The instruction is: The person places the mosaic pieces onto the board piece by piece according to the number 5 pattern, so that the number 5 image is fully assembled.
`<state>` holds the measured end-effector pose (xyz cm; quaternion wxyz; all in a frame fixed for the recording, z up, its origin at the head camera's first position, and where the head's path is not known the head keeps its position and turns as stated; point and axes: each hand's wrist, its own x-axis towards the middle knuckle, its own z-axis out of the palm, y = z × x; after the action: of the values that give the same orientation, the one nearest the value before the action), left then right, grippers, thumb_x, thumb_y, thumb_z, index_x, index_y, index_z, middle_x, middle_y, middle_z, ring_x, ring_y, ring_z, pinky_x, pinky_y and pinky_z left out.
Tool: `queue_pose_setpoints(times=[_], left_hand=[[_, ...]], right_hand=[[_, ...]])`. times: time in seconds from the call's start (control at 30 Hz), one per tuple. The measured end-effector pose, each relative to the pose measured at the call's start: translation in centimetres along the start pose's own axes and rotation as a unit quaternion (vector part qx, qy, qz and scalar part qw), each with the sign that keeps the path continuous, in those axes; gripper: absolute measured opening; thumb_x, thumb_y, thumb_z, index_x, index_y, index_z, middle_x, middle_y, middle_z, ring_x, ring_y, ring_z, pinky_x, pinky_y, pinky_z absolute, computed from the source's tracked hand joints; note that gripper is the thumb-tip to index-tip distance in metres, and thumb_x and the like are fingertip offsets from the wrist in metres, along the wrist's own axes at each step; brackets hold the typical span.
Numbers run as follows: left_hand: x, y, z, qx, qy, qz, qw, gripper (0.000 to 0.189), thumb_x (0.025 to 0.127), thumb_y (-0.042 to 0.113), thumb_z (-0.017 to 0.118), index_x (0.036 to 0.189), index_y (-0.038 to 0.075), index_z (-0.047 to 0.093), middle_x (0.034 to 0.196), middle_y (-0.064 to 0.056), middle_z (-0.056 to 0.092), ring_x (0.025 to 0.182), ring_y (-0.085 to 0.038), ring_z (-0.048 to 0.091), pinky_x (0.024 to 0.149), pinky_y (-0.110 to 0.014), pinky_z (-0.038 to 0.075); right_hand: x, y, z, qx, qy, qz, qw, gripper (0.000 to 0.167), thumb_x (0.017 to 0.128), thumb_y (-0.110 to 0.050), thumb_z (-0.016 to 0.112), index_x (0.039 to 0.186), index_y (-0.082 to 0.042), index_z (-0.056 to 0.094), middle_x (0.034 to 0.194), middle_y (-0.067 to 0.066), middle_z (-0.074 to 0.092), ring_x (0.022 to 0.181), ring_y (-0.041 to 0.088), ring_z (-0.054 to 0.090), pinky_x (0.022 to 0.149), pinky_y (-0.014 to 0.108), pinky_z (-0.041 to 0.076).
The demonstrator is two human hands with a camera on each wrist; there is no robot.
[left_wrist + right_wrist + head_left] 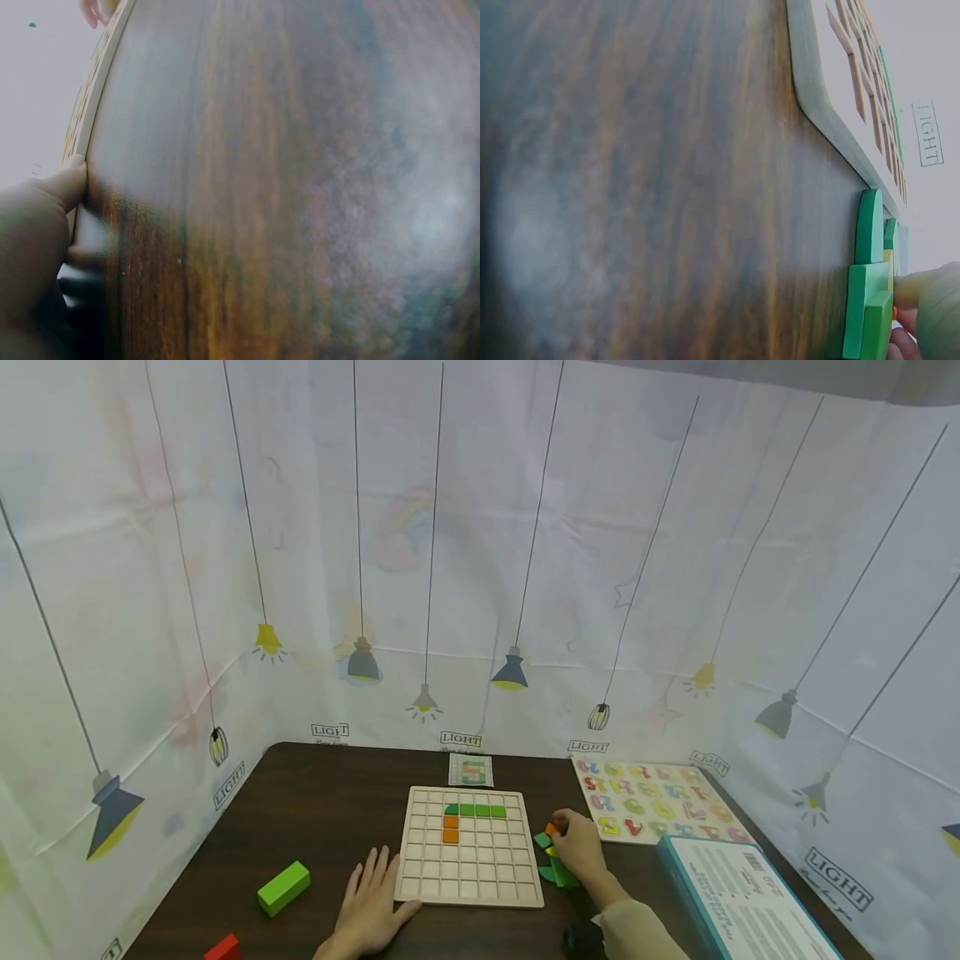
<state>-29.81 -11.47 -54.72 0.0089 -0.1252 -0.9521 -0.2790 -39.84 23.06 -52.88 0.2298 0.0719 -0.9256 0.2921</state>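
Observation:
A pale wooden grid board (pixel 468 868) lies on the dark table. Along one of its upper rows run a rounded dark green piece (pixel 452 809) and several light green squares (pixel 483 811), with orange squares (pixel 450 829) below at the left. My left hand (pixel 371 897) rests palm down with straight fingers, its thumb (pixel 71 180) against the board's edge. Right of the board, my right hand (pixel 581 847) pinches an orange piece (pixel 552 829), partly hidden by the fingers. Green pieces (pixel 870 300) and a bit of yellow (pixel 551 852) lie beside that hand.
A small pattern card (pixel 471 770) lies behind the board. At the right are a number puzzle board (pixel 652 802) and a blue-edged box (pixel 750 893). A green block (pixel 283 888) and a red block (pixel 223 948) sit at the left. Printed curtains enclose the table.

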Motion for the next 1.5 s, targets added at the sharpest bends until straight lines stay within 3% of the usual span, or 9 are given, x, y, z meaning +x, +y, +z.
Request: queue_pose_setpoints(times=[0.3,0.53,0.9,1.23,1.5], left_hand=[[0.3,-0.1,0.1,0.008,-0.002,0.002,1.0000,0.088,0.088,0.061,0.050,0.147,-0.001,0.027,0.153,-0.026,0.015,0.140,-0.042,0.007,0.109,-0.058,0.003],[0.0,0.0,-0.1,0.008,0.003,0.003,1.0000,0.087,0.089,0.059,0.052,0.146,-0.003,0.029,0.151,-0.027,0.017,0.139,-0.043,0.008,0.109,-0.059,0.004],[0.3,-0.9,0.7,0.003,0.009,0.010,0.9999,0.093,0.087,0.067,0.045,0.146,-0.002,0.029,0.152,-0.026,0.015,0.140,-0.042,0.007,0.109,-0.058,0.002],[0.1,-0.2,0.2,-0.003,0.003,0.004,1.0000,0.089,0.088,0.060,0.051,0.146,-0.003,0.028,0.152,-0.027,0.015,0.140,-0.043,0.007,0.109,-0.059,0.002],[0.1,-0.1,0.2,0.006,0.006,-0.001,1.0000,0.089,0.088,0.061,0.051,0.146,-0.002,0.028,0.152,-0.026,0.016,0.140,-0.042,0.007,0.110,-0.057,0.002]], right_hand=[[0.7,0.2,0.4,0.007,0.013,-0.003,0.9999,0.023,0.079,0.003,0.072,0.101,0.003,0.064,0.088,0.012,0.065,0.078,0.024,0.062,0.068,0.040,0.053],[0.5,-1.1,1.1,0.034,0.021,-0.053,0.9978,0.025,0.078,0.003,0.074,0.101,0.001,0.064,0.091,0.010,0.066,0.083,0.024,0.062,0.073,0.040,0.052],[0.4,-4.2,2.8,0.112,-0.055,-0.134,0.9831,0.028,0.080,0.007,0.070,0.106,0.005,0.062,0.093,0.013,0.065,0.085,0.028,0.063,0.069,0.036,0.055],[-0.2,-6.3,4.5,0.110,-0.090,-0.177,0.9738,0.025,0.083,0.003,0.069,0.106,0.004,0.062,0.093,0.013,0.064,0.084,0.024,0.063,0.070,0.030,0.055],[-0.4,-7.7,5.2,0.109,-0.123,-0.175,0.9708,0.026,0.083,0.005,0.066,0.109,0.004,0.061,0.096,0.009,0.064,0.087,0.021,0.063,0.073,0.028,0.054]])
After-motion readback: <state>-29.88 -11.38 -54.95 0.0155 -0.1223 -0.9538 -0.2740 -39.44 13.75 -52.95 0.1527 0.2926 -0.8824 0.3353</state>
